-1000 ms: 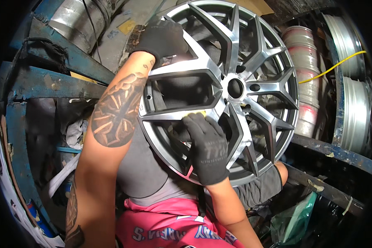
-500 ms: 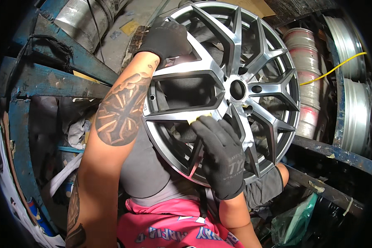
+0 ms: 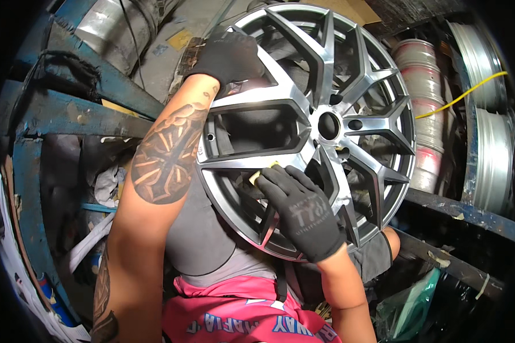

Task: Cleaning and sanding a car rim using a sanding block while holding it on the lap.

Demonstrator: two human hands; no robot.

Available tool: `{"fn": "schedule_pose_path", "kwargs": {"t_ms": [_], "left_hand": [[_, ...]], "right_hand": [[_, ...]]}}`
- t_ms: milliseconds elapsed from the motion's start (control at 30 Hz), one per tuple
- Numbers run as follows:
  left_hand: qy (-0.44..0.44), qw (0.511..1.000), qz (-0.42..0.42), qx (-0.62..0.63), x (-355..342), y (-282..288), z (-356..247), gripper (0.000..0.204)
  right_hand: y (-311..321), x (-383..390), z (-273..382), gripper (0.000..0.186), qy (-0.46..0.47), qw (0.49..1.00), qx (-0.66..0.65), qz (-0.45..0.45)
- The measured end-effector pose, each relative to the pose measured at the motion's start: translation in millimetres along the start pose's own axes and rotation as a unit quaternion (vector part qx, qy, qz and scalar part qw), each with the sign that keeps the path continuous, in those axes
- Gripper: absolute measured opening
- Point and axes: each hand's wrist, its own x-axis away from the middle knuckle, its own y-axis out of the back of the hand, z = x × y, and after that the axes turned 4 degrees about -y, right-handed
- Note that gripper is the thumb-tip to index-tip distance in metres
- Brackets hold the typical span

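Note:
A silver and dark grey alloy wheel [image 3: 274, 153] with split spokes leans over my lap, face up. My left hand [image 3: 230, 56], in a black glove, is closed over its upper left edge; the fingertips are partly hidden. My right hand [image 3: 303, 208], also gloved in black, lies across the lower left spokes. Under its fingertips it presses a small piece of yellow sandpaper [image 3: 256, 176] against the lower edge of a spoke. Most of that piece is hidden by the fingers. The round centre hole [image 3: 328, 126] lies to the upper right of my right hand.
Blue metal frame beams [image 3: 80, 108] run along the left. Bare wheel barrels [image 3: 489, 160] stand on a rack at the right, beside a stack of reddish, worn ones [image 3: 420, 108]. A yellow cable [image 3: 469, 91] crosses them. Green plastic [image 3: 415, 303] lies low at the right.
My right hand has slid slightly down and left along the spoke with the yellow sandpaper, its wrist swinging right. My left hand and the wheel stay almost in place.

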Motion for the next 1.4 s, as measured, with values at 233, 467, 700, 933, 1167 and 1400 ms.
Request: {"fn": "schedule_pose_path", "kwargs": {"t_ms": [233, 467, 700, 933, 1167, 1400], "left_hand": [[0.005, 1.0, 0.031, 0.006, 1, 8, -2, 0.049], [0.024, 0.999, -0.013, 0.029, -4, -1, -3, 0.05], [0.046, 0.998, 0.035, 0.017, 1, 10, -3, 0.052], [0.039, 0.998, 0.026, 0.036, 7, 16, -1, 0.049], [0.001, 0.996, -0.086, -0.022, 2, -14, 8, 0.048], [0.012, 0.999, -0.042, -0.004, -3, -6, 4, 0.043]], "right_hand": [[8, 5, 7, 0.049, -0.018, 0.999, -0.012, 0.049], [2, -6, 9, 0.046, -0.018, 1.0, -0.016, -0.011], [-9, -8, 15, 0.047, -0.025, 0.999, 0.008, -0.039], [-14, -14, 17, 0.045, -0.026, 0.999, 0.005, -0.033], [-17, -18, 11, 0.043, -0.04, 0.997, -0.018, -0.058], [-19, -13, 5, 0.04, -0.003, 0.997, -0.031, -0.069]]}}
